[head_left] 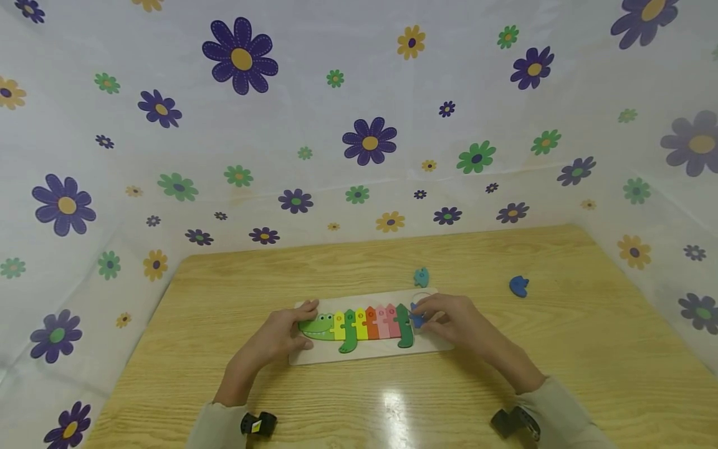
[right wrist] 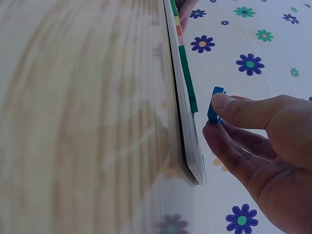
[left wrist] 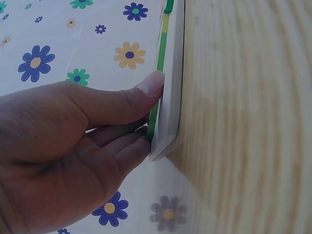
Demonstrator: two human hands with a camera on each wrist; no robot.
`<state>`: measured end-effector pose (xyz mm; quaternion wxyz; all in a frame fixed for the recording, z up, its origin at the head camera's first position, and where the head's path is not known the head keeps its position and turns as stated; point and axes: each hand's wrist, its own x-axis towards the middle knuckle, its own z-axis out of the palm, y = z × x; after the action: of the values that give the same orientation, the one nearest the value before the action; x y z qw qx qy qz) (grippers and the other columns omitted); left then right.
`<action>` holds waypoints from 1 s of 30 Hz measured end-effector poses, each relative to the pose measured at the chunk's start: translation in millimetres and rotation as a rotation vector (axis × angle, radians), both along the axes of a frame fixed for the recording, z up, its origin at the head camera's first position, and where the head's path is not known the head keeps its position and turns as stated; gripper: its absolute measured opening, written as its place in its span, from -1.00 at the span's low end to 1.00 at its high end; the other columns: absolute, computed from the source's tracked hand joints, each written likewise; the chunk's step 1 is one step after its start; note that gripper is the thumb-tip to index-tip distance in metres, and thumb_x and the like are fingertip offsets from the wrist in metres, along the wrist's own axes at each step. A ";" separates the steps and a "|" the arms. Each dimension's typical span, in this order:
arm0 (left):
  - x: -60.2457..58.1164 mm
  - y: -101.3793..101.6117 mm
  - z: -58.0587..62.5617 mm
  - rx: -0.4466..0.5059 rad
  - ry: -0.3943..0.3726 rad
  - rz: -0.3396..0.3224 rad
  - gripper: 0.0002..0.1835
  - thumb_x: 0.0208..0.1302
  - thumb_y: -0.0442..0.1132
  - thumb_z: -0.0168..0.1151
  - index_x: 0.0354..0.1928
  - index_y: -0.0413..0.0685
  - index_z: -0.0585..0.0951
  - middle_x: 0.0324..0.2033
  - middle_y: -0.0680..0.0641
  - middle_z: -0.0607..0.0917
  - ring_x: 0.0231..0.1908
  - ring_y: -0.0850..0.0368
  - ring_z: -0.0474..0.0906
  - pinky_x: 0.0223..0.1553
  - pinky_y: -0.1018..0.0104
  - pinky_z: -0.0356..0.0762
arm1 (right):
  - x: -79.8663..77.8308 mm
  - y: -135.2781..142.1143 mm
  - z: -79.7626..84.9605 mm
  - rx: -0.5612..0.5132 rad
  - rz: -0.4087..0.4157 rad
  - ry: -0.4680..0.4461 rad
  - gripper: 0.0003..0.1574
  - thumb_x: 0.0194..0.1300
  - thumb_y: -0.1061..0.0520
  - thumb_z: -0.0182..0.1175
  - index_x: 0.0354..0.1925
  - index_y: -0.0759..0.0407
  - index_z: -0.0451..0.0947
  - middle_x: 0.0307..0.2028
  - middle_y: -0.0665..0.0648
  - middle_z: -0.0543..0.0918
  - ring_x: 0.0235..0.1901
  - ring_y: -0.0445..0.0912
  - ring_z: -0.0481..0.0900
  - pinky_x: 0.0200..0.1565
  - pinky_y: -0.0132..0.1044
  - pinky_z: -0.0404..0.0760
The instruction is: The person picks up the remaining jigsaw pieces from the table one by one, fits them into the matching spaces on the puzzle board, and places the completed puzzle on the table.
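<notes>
A wooden crocodile puzzle board (head_left: 370, 354) lies flat on the table, its green head piece (head_left: 316, 328) at the left end. Yellow, green, orange and pink body pieces with numbers fill the middle, up to a dark green leg piece (head_left: 404, 333). My left hand (head_left: 275, 333) rests on the board's left end, fingertips and thumb touching around the head. Between thumb and fingers, my right hand (head_left: 457, 318) pinches a blue puzzle piece (right wrist: 213, 106). That piece is held just above the board's face, beside the dark green leg piece. My fingers partly cover it in the head view.
Behind the board lies a light blue puzzle piece (head_left: 421, 277). A darker blue piece (head_left: 519, 286) lies farther right. A flower-patterned cloth (head_left: 314, 125) hangs around the back and sides of the wooden table (head_left: 224, 284).
</notes>
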<state>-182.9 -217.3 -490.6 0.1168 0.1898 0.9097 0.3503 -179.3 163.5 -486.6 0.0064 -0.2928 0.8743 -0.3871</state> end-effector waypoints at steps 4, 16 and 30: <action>0.6 0.5 0.5 -0.001 -0.001 0.004 -0.32 0.18 -0.51 0.44 0.37 -0.38 0.46 0.49 -0.16 0.32 0.52 -0.11 0.13 0.48 -0.05 0.16 | 0.1 -0.7 -0.8 -0.003 0.006 0.000 -0.70 0.25 0.38 0.40 -0.04 0.23 0.74 0.01 0.20 0.74 -0.16 -0.04 0.75 -0.14 -0.36 0.75; 0.7 0.5 0.5 -0.006 0.003 0.009 -0.33 0.18 -0.48 0.45 0.36 -0.36 0.48 0.49 -0.13 0.33 0.52 -0.09 0.15 0.47 -0.02 0.16 | -0.4 -2.0 -3.3 0.036 0.007 -0.014 -0.73 0.23 0.38 0.42 -0.07 0.25 0.75 0.00 0.20 0.75 -0.14 -0.03 0.76 -0.12 -0.31 0.77; 1.2 0.9 0.8 0.000 -0.002 0.022 -0.32 0.18 -0.50 0.45 0.37 -0.34 0.48 0.49 -0.14 0.32 0.52 -0.09 0.13 0.48 -0.03 0.14 | 0.9 -9.5 -1.7 0.131 -0.038 -0.031 -0.77 0.26 0.34 0.40 -0.08 0.23 0.77 0.01 0.18 0.74 -0.01 0.05 0.73 -0.06 -0.25 0.76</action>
<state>-181.7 -216.4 -489.8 0.1141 0.1793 0.9117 0.3516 -178.4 153.9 -488.3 0.0317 -0.2691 0.9029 -0.3336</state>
